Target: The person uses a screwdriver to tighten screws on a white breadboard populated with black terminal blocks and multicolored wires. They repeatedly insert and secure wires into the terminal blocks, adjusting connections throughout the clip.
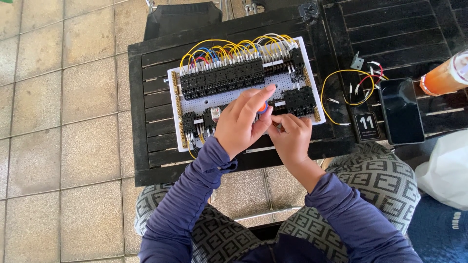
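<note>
Wrapped around a small screwdriver (263,107) with an orange-and-blue handle, the left hand (242,118) has its fingers curled shut on the tool, forefinger stretched along it toward the board. Its tip is hidden under the hands, so where it bears cannot be told. The right hand (291,136) sits just beside, its fingertips pressed together low against the front edge of the white perforated panel (243,94); it seems to pinch something small there, perhaps a wire end, but what it is does not show.

That panel lies flat on a dark slatted table (146,122), and the work spot is in its lower middle, between two clusters of black terminal blocks (222,78).

Judged from this, the likeliest trouble is the screwdriver slipping off a small screw and jabbing the right fingers close by, or nicking the yellow wires (229,48) looped over the top row. A loose pinch could also let the small piece drop between the table slats.

Counted: one panel, one long upper row of blocks plus three smaller groups below, one screwdriver. To the right lie one loose bundle of spare wires (348,85), one small metal bracket (357,62), one dark number plaque (366,126), one phone (400,111) face up, and one cup of orange drink (446,75).
</note>
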